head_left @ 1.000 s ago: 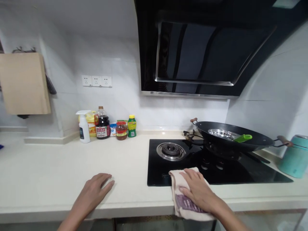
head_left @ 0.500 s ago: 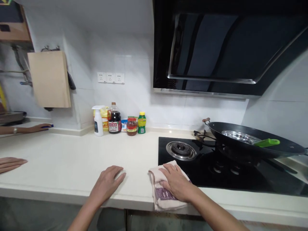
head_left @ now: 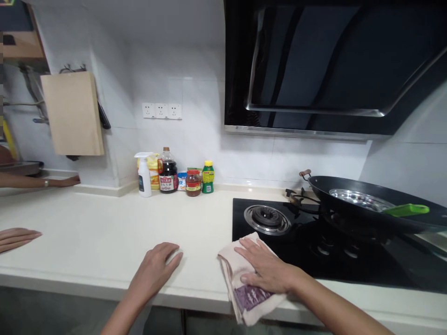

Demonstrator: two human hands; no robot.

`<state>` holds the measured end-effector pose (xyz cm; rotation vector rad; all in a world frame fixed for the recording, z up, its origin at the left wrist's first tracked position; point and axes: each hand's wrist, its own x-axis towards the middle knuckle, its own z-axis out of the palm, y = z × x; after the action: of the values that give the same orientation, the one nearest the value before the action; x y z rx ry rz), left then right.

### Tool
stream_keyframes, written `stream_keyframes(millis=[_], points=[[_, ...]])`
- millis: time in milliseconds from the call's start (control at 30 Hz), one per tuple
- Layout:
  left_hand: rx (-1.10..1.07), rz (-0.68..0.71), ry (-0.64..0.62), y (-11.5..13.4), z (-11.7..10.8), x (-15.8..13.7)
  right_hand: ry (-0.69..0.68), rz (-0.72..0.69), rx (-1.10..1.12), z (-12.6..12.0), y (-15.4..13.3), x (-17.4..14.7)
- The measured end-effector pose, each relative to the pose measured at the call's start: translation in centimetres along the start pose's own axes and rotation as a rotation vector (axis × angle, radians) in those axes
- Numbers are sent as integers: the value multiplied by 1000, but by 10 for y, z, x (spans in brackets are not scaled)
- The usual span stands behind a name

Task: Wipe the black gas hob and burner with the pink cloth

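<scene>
My right hand (head_left: 267,267) lies flat with its fingers stretched out on a folded pale cloth (head_left: 233,253) that has a purple patch. The cloth rests across the counter's front edge and the near left corner of the black gas stove (head_left: 296,251), part of it hanging over the edge. My left hand (head_left: 157,267) rests on the white counter (head_left: 115,237), fingers loosely curved and thumb apart, holding nothing.
Against the wall stand a spray bottle (head_left: 143,177), a soy sauce bottle (head_left: 168,174), a red-lidded jar (head_left: 193,184) and a green bottle (head_left: 208,177). A wok (head_left: 370,186) sits on the stove under the range hood (head_left: 314,70). Another person's hands (head_left: 19,238) are at the left.
My right hand and the cloth have shifted right and nearer, and more cloth hangs over the edge. My left hand stays put. The other person's farther hand has moved slightly, toward the wall corner.
</scene>
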<state>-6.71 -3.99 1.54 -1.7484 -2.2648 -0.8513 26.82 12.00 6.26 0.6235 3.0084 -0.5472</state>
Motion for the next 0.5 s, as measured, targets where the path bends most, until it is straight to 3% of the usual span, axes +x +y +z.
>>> stream_keyframes(millis=[233, 500], points=[[44, 22, 72, -12, 11, -2, -44, -39, 57, -11, 25, 49], [105, 52, 220, -31, 27, -9, -2, 15, -59, -30, 72, 154]])
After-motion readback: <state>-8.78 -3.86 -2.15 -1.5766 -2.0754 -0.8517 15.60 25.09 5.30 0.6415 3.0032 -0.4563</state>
